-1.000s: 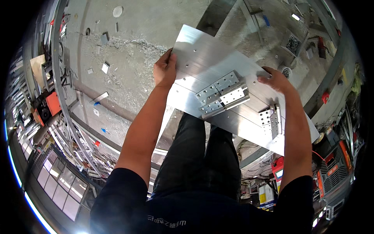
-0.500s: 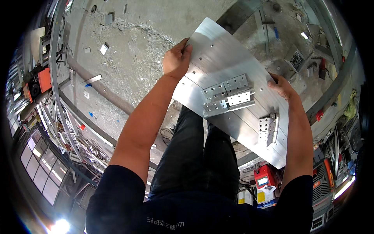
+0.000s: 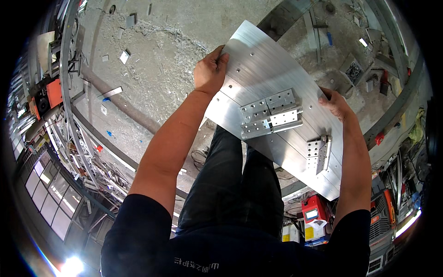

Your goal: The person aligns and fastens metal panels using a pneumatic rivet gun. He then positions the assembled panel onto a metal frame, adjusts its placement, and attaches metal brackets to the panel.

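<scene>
A large silvery metal plate [image 3: 258, 69] with small drilled holes is held up in front of my legs, slanting from upper left to lower right. My left hand [image 3: 211, 71] grips its left edge, thumb on the upper face and fingers hidden beneath. On the opposite edge my right hand [image 3: 336, 104] is closed the same way. Several metal hinges [image 3: 271, 113] full of screw holes lie together on the plate's middle. Another hinge [image 3: 317, 153] rests nearer its lower right corner.
Metal scraps, such as a small square piece [image 3: 124, 57], litter the rough concrete floor [image 3: 157, 27]. Metal rails frame the work area, including one at the left [image 3: 69, 55]. A red device [image 3: 314, 208] stands at lower right, and an orange-and-black case [image 3: 48, 97] at left.
The floor and surroundings have shifted very slightly in view. Both hands keep their hold on the plate, and the hinges stay in place on it.
</scene>
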Action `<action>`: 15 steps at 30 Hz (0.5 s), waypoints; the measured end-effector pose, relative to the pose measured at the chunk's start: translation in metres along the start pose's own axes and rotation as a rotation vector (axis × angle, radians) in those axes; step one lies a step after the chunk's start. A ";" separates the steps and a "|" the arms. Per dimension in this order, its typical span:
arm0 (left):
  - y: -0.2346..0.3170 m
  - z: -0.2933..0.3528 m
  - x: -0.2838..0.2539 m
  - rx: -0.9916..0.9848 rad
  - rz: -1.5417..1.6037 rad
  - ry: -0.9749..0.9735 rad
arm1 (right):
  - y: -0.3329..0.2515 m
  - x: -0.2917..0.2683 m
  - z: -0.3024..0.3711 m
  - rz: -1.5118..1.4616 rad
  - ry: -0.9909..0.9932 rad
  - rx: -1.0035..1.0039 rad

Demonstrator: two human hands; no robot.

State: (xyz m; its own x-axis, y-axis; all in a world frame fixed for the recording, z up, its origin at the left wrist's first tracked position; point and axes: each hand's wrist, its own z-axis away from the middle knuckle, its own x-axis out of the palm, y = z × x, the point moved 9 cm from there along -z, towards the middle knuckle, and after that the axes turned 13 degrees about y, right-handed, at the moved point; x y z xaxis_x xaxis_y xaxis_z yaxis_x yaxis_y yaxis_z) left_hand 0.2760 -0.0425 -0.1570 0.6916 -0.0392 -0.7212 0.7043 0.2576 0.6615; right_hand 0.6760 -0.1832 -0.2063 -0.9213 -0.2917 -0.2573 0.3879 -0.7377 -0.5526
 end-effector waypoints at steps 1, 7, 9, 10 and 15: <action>0.001 0.000 0.000 0.006 -0.004 0.000 | 0.001 0.000 0.000 -0.009 0.000 0.008; 0.003 0.001 -0.002 0.012 -0.033 -0.002 | 0.001 0.001 0.000 -0.034 0.027 0.006; 0.003 0.001 -0.001 0.024 -0.031 -0.006 | 0.006 -0.001 -0.002 -0.005 0.035 0.015; 0.003 0.001 -0.001 0.032 -0.023 -0.004 | 0.010 -0.003 -0.004 0.022 0.038 0.022; 0.000 0.001 -0.001 0.055 -0.003 0.018 | 0.005 0.000 -0.003 -0.023 0.003 0.004</action>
State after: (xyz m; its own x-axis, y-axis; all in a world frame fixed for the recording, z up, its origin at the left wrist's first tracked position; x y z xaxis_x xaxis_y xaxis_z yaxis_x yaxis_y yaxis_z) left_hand 0.2755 -0.0434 -0.1561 0.6869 -0.0221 -0.7264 0.7144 0.2038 0.6694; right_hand 0.6778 -0.1853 -0.2114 -0.9299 -0.2726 -0.2467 0.3662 -0.7469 -0.5551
